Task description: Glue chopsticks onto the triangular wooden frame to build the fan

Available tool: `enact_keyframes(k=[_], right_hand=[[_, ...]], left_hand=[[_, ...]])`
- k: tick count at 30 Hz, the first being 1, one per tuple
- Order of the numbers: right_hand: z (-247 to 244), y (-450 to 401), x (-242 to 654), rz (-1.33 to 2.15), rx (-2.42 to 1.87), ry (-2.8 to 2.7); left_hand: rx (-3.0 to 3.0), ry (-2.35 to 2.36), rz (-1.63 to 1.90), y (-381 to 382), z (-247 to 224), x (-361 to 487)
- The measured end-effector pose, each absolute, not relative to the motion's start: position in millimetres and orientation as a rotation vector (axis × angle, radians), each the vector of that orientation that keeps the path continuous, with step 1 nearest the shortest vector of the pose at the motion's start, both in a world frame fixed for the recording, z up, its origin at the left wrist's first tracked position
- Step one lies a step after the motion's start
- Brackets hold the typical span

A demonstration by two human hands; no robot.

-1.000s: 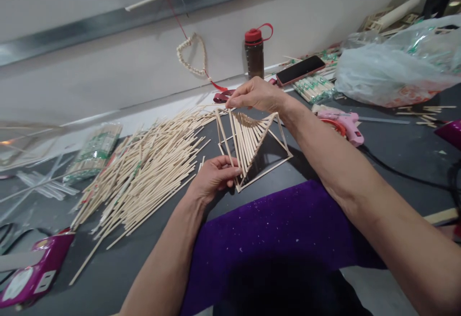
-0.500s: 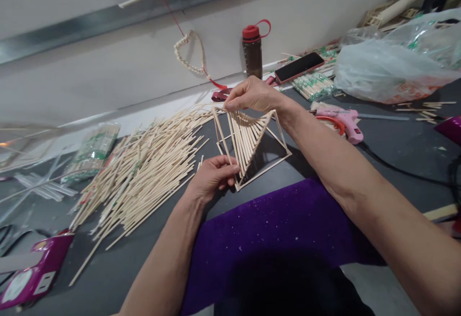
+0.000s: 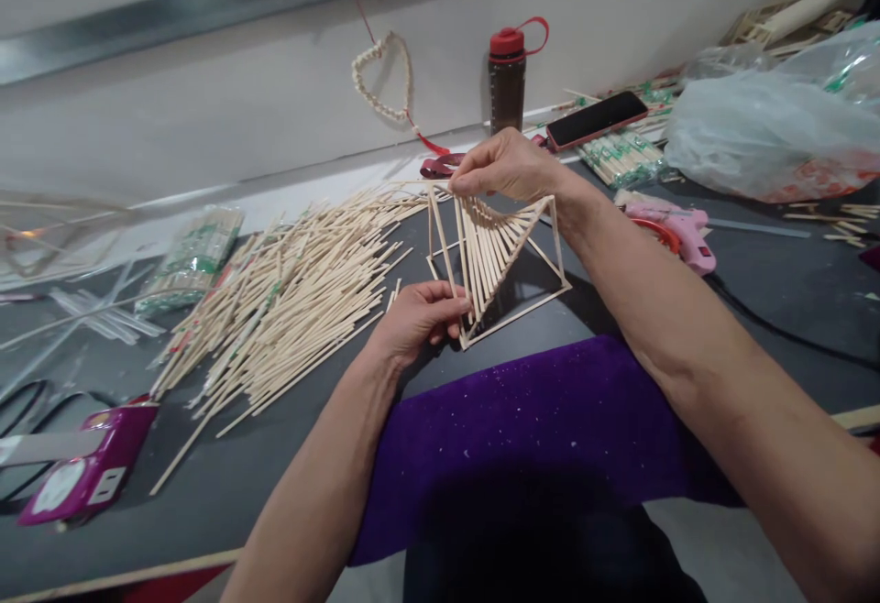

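A frame of thin wooden sticks (image 3: 496, 255) stands on the dark table, with a row of sticks fanned across it in a twisted surface. My left hand (image 3: 427, 314) pinches a stick at the frame's lower left corner. At the upper left corner, my right hand (image 3: 499, 166) pinches the top end of a stick, its fingertips pressed together. A large loose pile of sticks (image 3: 309, 287) lies to the left of the frame. Below the frame a purple cloth (image 3: 522, 420), dotted with pale specks, covers the near table edge.
Behind stand a dark bottle with a red lid (image 3: 507, 81) and a phone (image 3: 597, 120). A pink glue gun (image 3: 677, 227) and a plastic bag (image 3: 776, 136) are at right. At left lie a magenta device (image 3: 96, 465) and a packet of sticks (image 3: 196, 255).
The camera view has shifted, so most of the scene sits farther right and slightly higher. Both hands keep nearly the same hold on the frame.
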State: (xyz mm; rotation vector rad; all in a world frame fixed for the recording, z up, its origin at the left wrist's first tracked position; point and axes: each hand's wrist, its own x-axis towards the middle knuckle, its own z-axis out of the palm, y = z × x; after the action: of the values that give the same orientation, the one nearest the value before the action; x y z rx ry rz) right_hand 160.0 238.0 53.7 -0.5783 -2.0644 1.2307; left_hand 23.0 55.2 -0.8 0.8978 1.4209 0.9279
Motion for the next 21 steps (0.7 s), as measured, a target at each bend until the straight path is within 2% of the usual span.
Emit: enact_keyframes(k=[21], right_hand=[[56.3,237.3,162.2,1.216,-0.571,-2.100]], left_hand=[[0.916,1.408,0.883,54.9,1.6,24.7]])
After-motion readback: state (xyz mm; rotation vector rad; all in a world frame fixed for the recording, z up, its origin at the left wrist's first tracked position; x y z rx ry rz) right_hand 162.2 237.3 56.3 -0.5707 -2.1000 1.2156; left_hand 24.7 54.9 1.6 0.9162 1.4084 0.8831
